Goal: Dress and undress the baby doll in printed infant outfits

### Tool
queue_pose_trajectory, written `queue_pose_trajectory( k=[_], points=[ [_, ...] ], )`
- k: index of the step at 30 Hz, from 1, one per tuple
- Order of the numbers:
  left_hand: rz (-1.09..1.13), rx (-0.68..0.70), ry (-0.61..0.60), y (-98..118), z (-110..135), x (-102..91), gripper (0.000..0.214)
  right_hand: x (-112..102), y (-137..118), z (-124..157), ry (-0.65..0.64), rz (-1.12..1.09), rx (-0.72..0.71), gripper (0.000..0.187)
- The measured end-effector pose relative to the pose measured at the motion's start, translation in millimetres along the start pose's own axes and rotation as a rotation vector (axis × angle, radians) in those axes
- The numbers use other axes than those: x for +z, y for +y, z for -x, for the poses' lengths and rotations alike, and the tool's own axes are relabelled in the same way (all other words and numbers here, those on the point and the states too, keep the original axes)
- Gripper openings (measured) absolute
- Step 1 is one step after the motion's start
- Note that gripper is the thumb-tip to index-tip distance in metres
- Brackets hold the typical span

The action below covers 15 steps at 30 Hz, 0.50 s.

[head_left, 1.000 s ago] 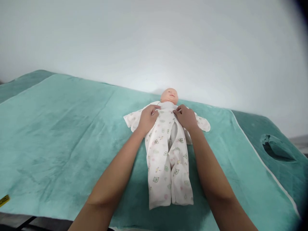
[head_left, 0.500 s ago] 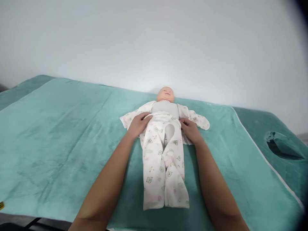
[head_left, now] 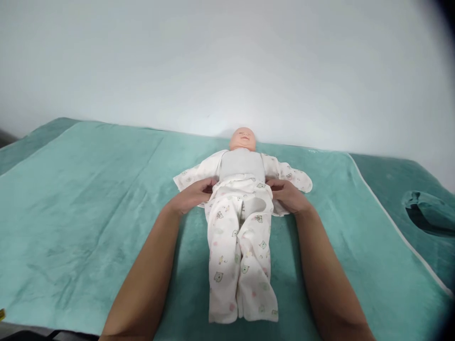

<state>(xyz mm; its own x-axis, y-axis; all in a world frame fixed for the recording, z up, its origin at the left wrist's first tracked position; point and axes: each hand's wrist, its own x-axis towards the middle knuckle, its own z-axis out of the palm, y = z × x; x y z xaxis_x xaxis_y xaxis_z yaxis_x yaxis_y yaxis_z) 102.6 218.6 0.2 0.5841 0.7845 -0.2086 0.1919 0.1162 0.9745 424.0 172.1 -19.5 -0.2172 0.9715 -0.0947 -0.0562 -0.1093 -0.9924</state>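
Observation:
A baby doll (head_left: 242, 139) lies face up on a teal towel (head_left: 88, 189), head toward the wall. It wears a white printed romper (head_left: 240, 246) whose top is pulled down to the waist, leaving the grey cloth torso (head_left: 242, 164) bare. My left hand (head_left: 193, 194) grips the bunched romper at the doll's left-side waist, fingers curled round the fabric. My right hand (head_left: 288, 194) grips the same bunched edge on the other side. The sleeves lie spread out flat beside the shoulders.
The towel covers a padded massage table, whose face hole (head_left: 426, 215) shows at the right. A white wall rises just behind the doll's head. A small yellow object (head_left: 2, 314) peeks in at the lower left edge.
Both hands have slid from the doll's neck down to its waist, drawing the romper's top down and baring the grey torso. The romper legs now reach lower toward me.

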Motion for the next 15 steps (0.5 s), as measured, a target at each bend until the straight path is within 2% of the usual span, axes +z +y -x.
queue_pose_trajectory(
  k=[5,11,15],
  points=[
    [0.028,0.055,0.065,-13.7,-7.1,1.2,0.018,6.3,5.8,-5.6,0.100,-0.055,-0.068,0.025],
    [-0.027,0.187,0.288,-20.8,-20.5,14.8,0.016,18.9,6.4,-10.5,0.317,-0.033,-0.100,0.032],
    [0.012,0.215,0.363,-22.1,-25.6,19.2,0.014,21.4,8.5,-13.6,0.324,-0.003,-0.161,0.031]
  ],
)
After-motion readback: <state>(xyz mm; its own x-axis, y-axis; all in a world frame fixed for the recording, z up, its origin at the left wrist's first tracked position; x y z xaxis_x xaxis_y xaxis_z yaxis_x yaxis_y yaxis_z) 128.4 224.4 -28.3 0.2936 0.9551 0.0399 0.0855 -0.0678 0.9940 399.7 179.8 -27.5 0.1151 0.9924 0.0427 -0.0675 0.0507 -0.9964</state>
